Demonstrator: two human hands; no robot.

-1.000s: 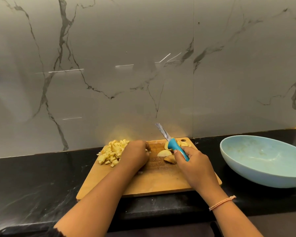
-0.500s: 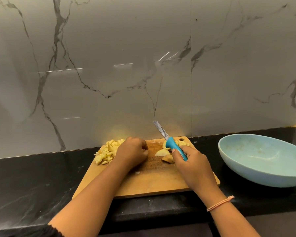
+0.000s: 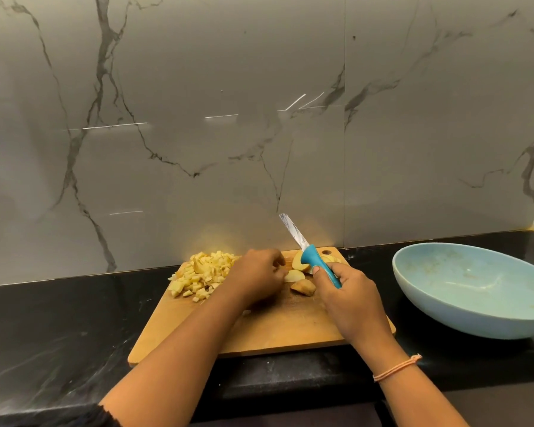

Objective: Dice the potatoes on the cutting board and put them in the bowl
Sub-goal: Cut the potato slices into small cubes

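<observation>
Our right hand (image 3: 349,291) grips the blue-handled knife (image 3: 316,263); our left hand (image 3: 256,275) curls beside the potato wedges (image 3: 304,286) on the cutting board (image 3: 275,328), whether pinching one we cannot tell

Potato dice (image 3: 202,274) (heaped) — on board (image 3: 275,328).
</observation>
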